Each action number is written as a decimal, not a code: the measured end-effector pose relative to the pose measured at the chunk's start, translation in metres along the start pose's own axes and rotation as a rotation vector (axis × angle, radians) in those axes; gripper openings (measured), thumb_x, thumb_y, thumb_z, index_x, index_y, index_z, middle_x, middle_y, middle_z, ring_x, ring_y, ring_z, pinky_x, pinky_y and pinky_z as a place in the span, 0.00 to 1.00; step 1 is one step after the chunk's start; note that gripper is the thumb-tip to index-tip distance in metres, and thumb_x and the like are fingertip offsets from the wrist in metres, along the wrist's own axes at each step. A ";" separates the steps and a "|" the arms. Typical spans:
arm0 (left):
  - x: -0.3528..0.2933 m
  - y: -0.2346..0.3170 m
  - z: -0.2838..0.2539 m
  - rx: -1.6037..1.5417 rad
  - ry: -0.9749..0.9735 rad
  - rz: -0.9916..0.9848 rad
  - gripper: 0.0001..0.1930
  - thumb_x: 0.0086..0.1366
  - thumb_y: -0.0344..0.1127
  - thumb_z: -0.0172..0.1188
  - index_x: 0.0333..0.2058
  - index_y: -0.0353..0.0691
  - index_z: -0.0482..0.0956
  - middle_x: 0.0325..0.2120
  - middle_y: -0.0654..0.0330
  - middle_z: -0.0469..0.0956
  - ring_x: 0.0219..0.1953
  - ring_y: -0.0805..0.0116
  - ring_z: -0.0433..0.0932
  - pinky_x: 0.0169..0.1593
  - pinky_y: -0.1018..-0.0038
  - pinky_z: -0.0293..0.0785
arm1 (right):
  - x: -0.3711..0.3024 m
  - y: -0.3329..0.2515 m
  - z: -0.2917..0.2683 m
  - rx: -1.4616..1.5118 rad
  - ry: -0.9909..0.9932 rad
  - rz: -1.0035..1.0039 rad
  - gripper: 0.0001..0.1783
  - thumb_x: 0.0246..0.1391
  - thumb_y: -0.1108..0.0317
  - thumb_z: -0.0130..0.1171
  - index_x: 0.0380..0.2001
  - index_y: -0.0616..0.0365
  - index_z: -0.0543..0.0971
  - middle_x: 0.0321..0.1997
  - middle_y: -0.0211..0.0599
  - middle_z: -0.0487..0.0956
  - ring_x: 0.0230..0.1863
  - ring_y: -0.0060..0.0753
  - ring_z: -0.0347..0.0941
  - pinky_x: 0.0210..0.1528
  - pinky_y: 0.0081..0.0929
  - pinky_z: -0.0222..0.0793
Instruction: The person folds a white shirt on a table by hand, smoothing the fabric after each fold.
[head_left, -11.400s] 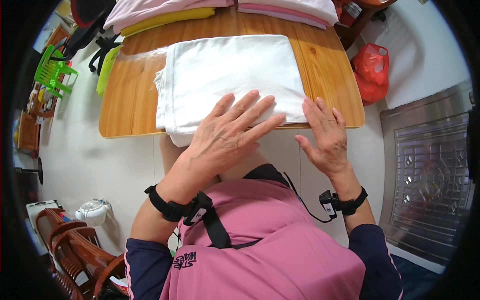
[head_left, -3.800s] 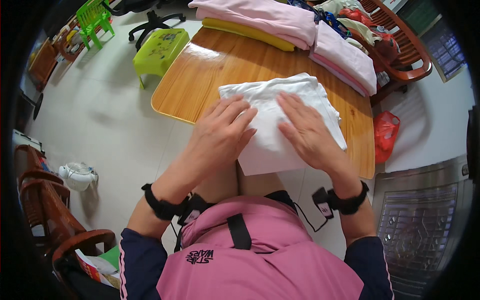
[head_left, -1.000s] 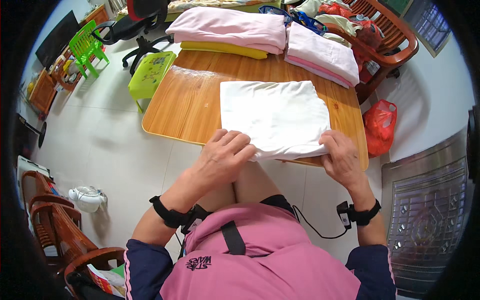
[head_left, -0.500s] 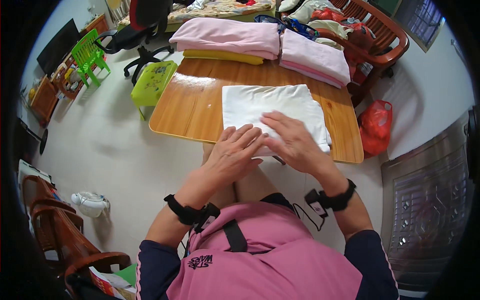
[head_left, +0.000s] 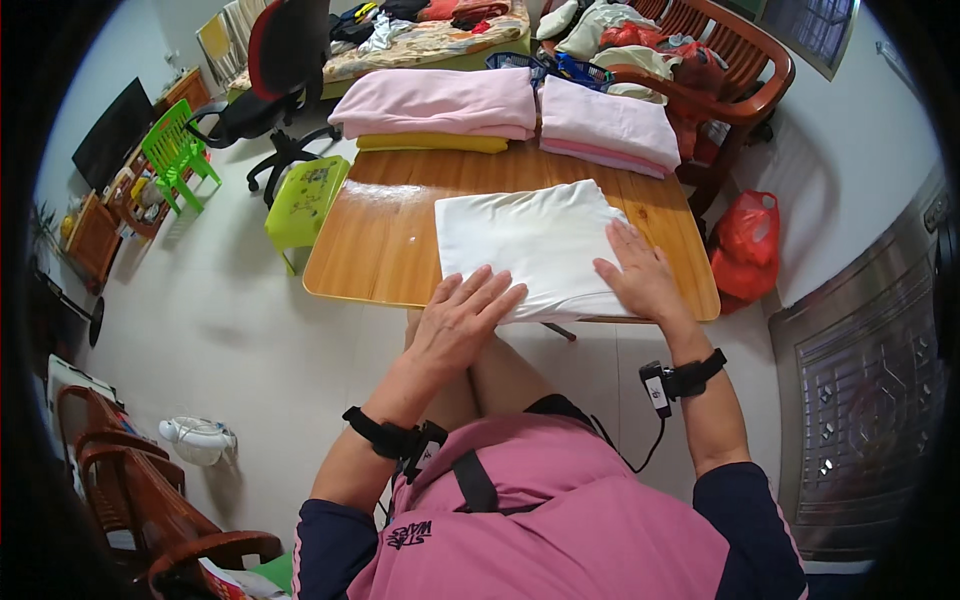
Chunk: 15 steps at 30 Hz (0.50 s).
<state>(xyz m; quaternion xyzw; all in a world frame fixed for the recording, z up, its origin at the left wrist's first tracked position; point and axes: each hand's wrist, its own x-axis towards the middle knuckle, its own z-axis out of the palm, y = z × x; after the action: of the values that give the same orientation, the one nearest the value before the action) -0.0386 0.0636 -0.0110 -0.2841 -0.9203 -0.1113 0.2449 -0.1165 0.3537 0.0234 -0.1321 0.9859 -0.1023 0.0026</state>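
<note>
A folded piece of white cloth [head_left: 530,235] lies flat near the front edge of the wooden table [head_left: 375,240]; its exact kind does not show. My left hand [head_left: 462,315] rests at its near left corner, fingers stretched over the edge. My right hand [head_left: 640,275] lies flat along its right side, with the thumb apart from the fingers. Both hands are open and hold nothing. Black straps with small devices sit on both wrists.
Folded pink cloths [head_left: 440,103] on a yellow one [head_left: 430,144], and a second pink stack [head_left: 608,125], line the table's far edge. A green stool [head_left: 305,200] stands left, a red plastic bag [head_left: 745,245] right. Behind are an office chair [head_left: 285,60] and a wooden bench [head_left: 745,60].
My right hand has moved right across the white cloth to its right edge. My left hand stays at the near left corner. The view has shifted slightly.
</note>
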 end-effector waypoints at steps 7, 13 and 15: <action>-0.007 -0.040 -0.031 -0.089 -0.136 -0.090 0.25 0.61 0.26 0.54 0.57 0.55 0.75 0.58 0.63 0.74 0.61 0.59 0.71 0.65 0.55 0.57 | -0.050 -0.014 0.009 0.008 0.131 -0.131 0.39 0.63 0.38 0.44 0.65 0.59 0.65 0.70 0.46 0.63 0.73 0.47 0.53 0.72 0.54 0.41; -0.006 -0.067 -0.059 0.313 -0.189 -0.399 0.23 0.59 0.21 0.53 0.52 0.48 0.79 0.56 0.59 0.75 0.63 0.58 0.68 0.67 0.51 0.53 | -0.063 -0.078 -0.001 0.112 0.126 -0.424 0.33 0.64 0.41 0.45 0.57 0.59 0.73 0.64 0.48 0.70 0.70 0.48 0.59 0.70 0.57 0.45; 0.003 -0.048 -0.051 0.169 -0.061 -0.288 0.23 0.57 0.22 0.55 0.53 0.44 0.77 0.56 0.57 0.74 0.64 0.57 0.67 0.68 0.49 0.53 | -0.046 -0.087 0.002 0.188 0.098 -0.449 0.32 0.65 0.43 0.44 0.57 0.58 0.73 0.64 0.48 0.70 0.69 0.48 0.60 0.69 0.58 0.47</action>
<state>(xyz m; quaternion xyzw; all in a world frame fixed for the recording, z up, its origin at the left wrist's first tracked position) -0.0483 0.0084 0.0313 -0.1312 -0.9646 -0.0587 0.2212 -0.0491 0.2834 0.0383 -0.3417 0.9171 -0.1978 -0.0556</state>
